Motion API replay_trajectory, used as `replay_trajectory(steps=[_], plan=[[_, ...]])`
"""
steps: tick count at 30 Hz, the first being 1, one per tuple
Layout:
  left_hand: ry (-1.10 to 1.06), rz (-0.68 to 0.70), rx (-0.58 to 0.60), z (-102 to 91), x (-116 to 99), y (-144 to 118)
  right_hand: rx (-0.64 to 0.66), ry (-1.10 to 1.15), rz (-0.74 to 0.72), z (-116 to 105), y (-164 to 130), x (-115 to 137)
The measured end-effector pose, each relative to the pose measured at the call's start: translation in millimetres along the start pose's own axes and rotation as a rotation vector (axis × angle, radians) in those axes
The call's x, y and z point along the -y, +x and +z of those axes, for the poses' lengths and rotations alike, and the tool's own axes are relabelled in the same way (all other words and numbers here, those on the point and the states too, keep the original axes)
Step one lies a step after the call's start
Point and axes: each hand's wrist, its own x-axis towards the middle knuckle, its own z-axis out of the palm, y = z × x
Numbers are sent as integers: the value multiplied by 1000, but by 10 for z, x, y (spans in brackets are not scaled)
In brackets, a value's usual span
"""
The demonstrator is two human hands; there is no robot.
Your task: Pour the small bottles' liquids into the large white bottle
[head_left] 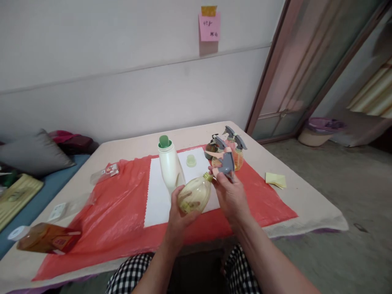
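Note:
My left hand (179, 218) is wrapped round a clear yellowish spray bottle body (196, 194), which is tilted with its neck to the upper right. In my right hand (231, 196) is a grey and pink spray head (226, 164), held right by the bottle's neck. Whether the two parts touch I cannot tell. Just behind my left hand stands a tall pale green bottle (170, 165), its mouth uncapped and a green piece sticking up from it. A translucent cap (191, 160) lies on the white sheet (156, 204).
Several filled spray bottles (238, 157) stand behind my right hand. A red plastic sheet (122, 216) covers part of the table (309, 204). At the left lie a bottle of amber liquid (45, 239) and clear packaging (104, 174). Yellow paper notes (275, 179) are on the right.

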Motion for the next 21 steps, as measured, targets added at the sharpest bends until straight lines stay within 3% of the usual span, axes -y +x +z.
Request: replay_trajectory(steps=[4,12,21], plan=[[21,-41,14,-91,-15,44,17,-159,-16,30,-57,-60],[10,-25,19,-211,-66,86,33,-81,146,-50,51,-91],[1,-17,56,-222,-98,36,115,-23,194,-29,43,-17]])
